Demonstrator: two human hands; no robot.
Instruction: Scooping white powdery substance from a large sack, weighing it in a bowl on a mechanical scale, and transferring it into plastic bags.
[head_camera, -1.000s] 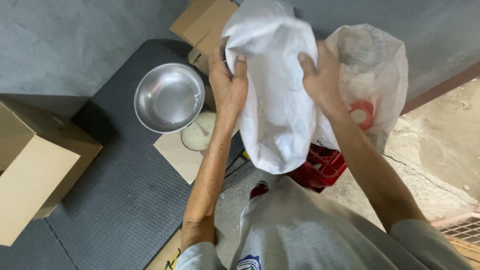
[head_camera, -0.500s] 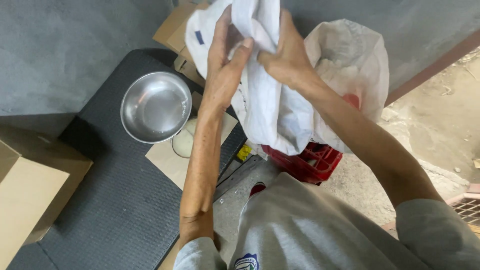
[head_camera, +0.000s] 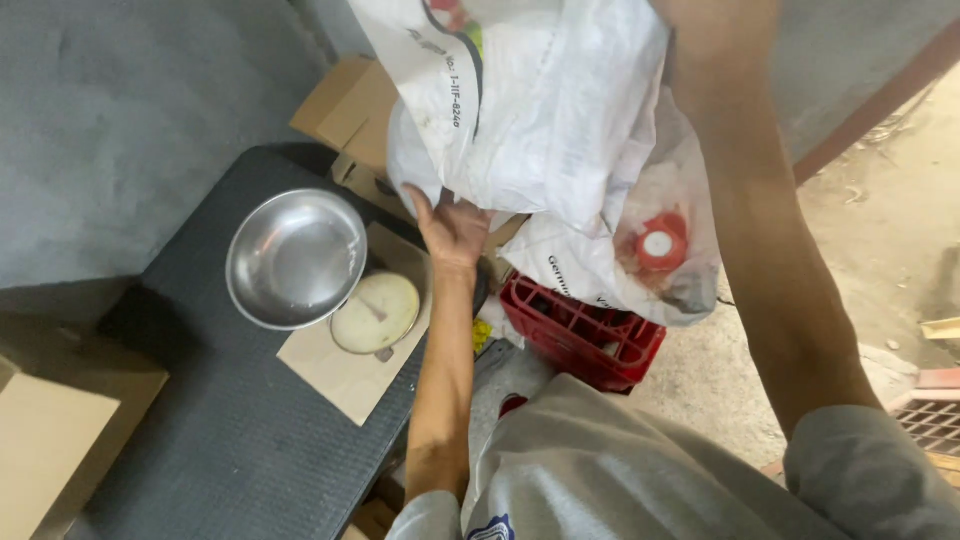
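The person holds a large white woven sack (head_camera: 540, 110) up at twelve o'clock in the view, above a second white sack (head_camera: 620, 260) that rests on a red plastic crate (head_camera: 585, 335). The left hand (head_camera: 452, 228) sits under the lower edge of the raised sack, palm up; its grip is pressed into the fabric, fingers partly hidden in the folds. The right forearm rises from the four o'clock corner to the top edge, where the right hand passes out of view, so its grip cannot be told.

At nine o'clock from the left hand, a round steel bowl (head_camera: 296, 258) stands on a dark table (head_camera: 220, 440). Just beside the bowl, at its four o'clock, lies a round pale dial (head_camera: 376, 313), on a sheet of brown cardboard (head_camera: 350, 375). A cardboard box (head_camera: 345, 105) stands at eleven o'clock behind the sack, and another box (head_camera: 60, 440) at the eight o'clock corner.
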